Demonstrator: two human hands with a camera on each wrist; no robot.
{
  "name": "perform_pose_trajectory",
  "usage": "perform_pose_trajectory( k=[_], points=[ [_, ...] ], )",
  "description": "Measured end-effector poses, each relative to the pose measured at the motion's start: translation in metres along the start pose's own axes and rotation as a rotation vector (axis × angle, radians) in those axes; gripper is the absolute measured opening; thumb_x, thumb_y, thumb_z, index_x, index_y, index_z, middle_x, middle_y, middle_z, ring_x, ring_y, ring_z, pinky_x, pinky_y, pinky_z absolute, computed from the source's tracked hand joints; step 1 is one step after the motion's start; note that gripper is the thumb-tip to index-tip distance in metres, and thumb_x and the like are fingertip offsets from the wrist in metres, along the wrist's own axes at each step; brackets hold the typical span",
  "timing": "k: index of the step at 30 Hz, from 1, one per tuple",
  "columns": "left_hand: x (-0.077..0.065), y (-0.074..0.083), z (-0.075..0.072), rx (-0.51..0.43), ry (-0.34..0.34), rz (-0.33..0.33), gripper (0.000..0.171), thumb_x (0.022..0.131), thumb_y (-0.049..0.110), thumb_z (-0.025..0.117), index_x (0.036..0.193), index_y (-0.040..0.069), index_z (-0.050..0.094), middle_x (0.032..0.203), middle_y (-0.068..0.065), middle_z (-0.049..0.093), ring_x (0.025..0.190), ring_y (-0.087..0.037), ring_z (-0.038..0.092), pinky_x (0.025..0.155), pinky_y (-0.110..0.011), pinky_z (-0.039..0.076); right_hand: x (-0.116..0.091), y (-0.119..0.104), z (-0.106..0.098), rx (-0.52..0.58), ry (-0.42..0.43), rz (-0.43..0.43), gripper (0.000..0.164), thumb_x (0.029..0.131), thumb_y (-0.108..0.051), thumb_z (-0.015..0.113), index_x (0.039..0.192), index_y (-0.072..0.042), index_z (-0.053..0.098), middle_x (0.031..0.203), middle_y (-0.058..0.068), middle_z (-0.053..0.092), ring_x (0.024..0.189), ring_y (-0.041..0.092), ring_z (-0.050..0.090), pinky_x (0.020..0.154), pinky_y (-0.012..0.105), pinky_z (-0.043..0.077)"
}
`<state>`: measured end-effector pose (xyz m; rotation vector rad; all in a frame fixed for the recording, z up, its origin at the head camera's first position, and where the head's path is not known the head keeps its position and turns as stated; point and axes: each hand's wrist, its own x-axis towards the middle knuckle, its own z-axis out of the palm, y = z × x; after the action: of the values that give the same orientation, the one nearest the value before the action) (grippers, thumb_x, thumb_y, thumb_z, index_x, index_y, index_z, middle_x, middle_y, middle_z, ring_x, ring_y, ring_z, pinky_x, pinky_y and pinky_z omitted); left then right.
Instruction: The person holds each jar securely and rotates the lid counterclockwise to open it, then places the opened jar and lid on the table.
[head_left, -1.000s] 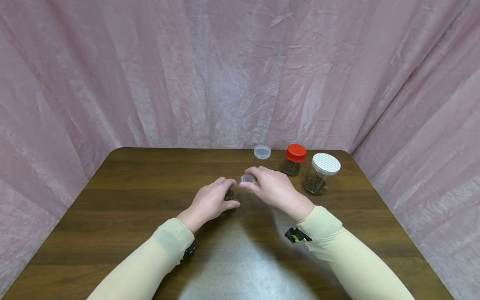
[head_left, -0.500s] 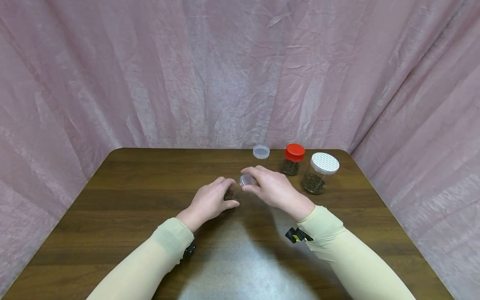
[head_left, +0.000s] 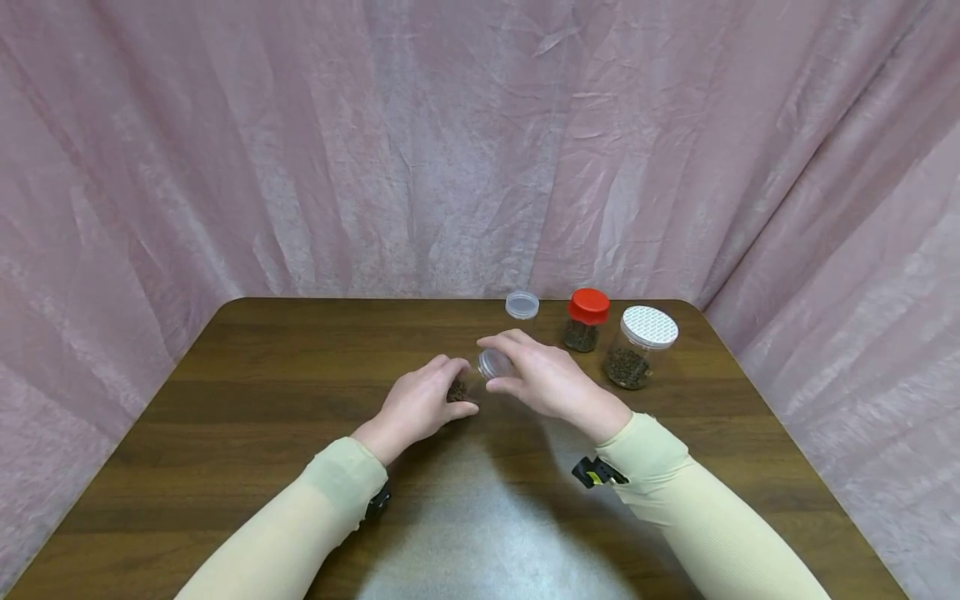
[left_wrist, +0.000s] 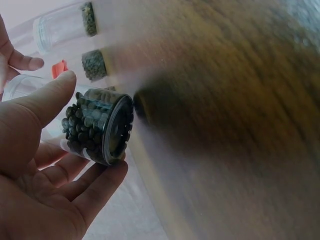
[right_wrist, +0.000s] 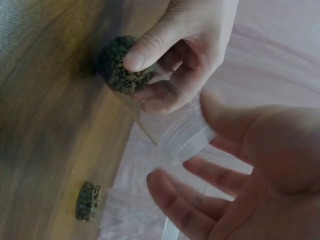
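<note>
A clear jar (left_wrist: 95,117) with small dark brown pellets inside leans to the right, its base at or just above the table. My left hand (head_left: 422,400) grips its lower part, thumb on one side and fingers on the other. A translucent lid (right_wrist: 185,140) sits on the jar's mouth, facing my right hand (head_left: 543,375). In the right wrist view, the spread right fingers (right_wrist: 187,215) stand around the lid, the index finger apart from it. Whether the right thumb touches the lid I cannot tell.
Further back on the wooden table (head_left: 300,350) stand a jar with a translucent lid (head_left: 522,305), partly behind my right hand, a red-lidded jar (head_left: 582,335) and a larger white-lidded jar (head_left: 628,367). A pink curtain (head_left: 450,150) hangs behind the table edge.
The right fingers and thumb have spread slightly and drawn back around the lid, so more of it shows. The left hand keeps hold of the jar in about the same place.
</note>
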<state>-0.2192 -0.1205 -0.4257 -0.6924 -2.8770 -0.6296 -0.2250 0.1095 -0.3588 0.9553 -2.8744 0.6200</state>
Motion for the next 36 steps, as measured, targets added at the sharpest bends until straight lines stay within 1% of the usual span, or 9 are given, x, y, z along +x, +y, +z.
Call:
perform_pose_trajectory(
  k=[3,5,7,11,14,16,20,27,36],
  points=[
    [0.0003,0.0001,0.0000,-0.002,0.004,0.001,0.052,0.092,0.037,0.093,0.132,0.012,0.069,0.117,-0.003,0.069,0.091,-0.021,0.069,0.078,-0.045,0.059,0.0015,-0.0008,0.0017,-0.009,0.010,0.044,0.067,0.101,-0.044,0.082,0.158,-0.016,0.060,0.152,0.009,0.062,0.123,0.033,0.071,0.097,0.057,0.058],
    [0.0003,0.0000,0.0002,-0.005,0.007,0.000,0.051,0.092,0.037,0.093,0.132,0.013,0.069,0.117,-0.003,0.069,0.092,-0.021,0.068,0.078,-0.045,0.059,0.0027,-0.0021,0.0027,-0.032,0.028,0.083,0.067,0.102,-0.051,0.078,0.157,-0.017,0.061,0.146,0.009,0.065,0.115,0.035,0.073,0.093,0.057,0.059],
    [0.0003,-0.0001,0.0003,-0.007,0.006,-0.003,0.052,0.093,0.037,0.093,0.132,0.013,0.069,0.117,-0.003,0.069,0.093,-0.022,0.069,0.079,-0.046,0.059,0.0037,-0.0035,0.0034,-0.060,0.044,0.124,0.063,0.104,-0.055,0.074,0.154,-0.017,0.063,0.139,0.009,0.069,0.108,0.036,0.074,0.090,0.057,0.059],
    [-0.0001,-0.0003,0.0016,-0.011,0.007,-0.007,0.053,0.094,0.036,0.092,0.134,0.012,0.069,0.120,-0.004,0.069,0.098,-0.024,0.070,0.082,-0.048,0.060,0.0052,-0.0034,0.0037,-0.095,0.046,0.150,0.056,0.107,-0.054,0.070,0.148,-0.016,0.068,0.120,0.007,0.074,0.096,0.030,0.073,0.083,0.054,0.059],
    [-0.0003,-0.0003,0.0022,-0.014,0.010,-0.006,0.053,0.093,0.036,0.092,0.134,0.012,0.069,0.120,-0.004,0.070,0.098,-0.023,0.070,0.081,-0.048,0.059,0.0060,-0.0019,0.0046,-0.096,0.037,0.140,0.053,0.107,-0.052,0.071,0.145,-0.016,0.070,0.111,0.006,0.074,0.091,0.024,0.069,0.081,0.051,0.059],
    [-0.0004,-0.0003,0.0023,-0.013,0.012,-0.004,0.054,0.093,0.037,0.092,0.134,0.012,0.068,0.120,-0.004,0.070,0.098,-0.023,0.070,0.081,-0.048,0.059,0.0060,-0.0015,0.0050,-0.091,0.034,0.131,0.052,0.106,-0.051,0.073,0.144,-0.016,0.071,0.108,0.006,0.073,0.089,0.022,0.068,0.080,0.050,0.058],
    [-0.0001,-0.0011,0.0035,-0.006,0.023,0.003,0.054,0.093,0.036,0.093,0.134,0.012,0.068,0.119,-0.004,0.069,0.097,-0.023,0.070,0.080,-0.047,0.059,0.0058,-0.0004,0.0055,-0.077,0.039,0.107,0.052,0.105,-0.048,0.075,0.145,-0.015,0.070,0.112,0.006,0.074,0.093,0.022,0.069,0.082,0.050,0.059],
    [0.0004,-0.0017,0.0046,-0.006,0.030,0.009,0.053,0.092,0.036,0.093,0.132,0.012,0.069,0.116,-0.003,0.069,0.092,-0.022,0.069,0.079,-0.046,0.059,0.0037,-0.0004,0.0034,-0.031,0.023,0.083,0.051,0.105,-0.041,0.077,0.148,-0.014,0.068,0.131,0.008,0.073,0.111,0.026,0.072,0.093,0.053,0.058],
    [0.0010,-0.0022,0.0054,-0.002,0.026,0.008,0.053,0.092,0.036,0.093,0.133,0.012,0.069,0.117,-0.003,0.069,0.093,-0.022,0.069,0.079,-0.047,0.060,0.0028,0.0022,0.0023,0.012,0.009,0.058,0.050,0.105,-0.032,0.079,0.150,-0.015,0.066,0.134,0.008,0.072,0.116,0.028,0.072,0.095,0.054,0.057]
  ],
)
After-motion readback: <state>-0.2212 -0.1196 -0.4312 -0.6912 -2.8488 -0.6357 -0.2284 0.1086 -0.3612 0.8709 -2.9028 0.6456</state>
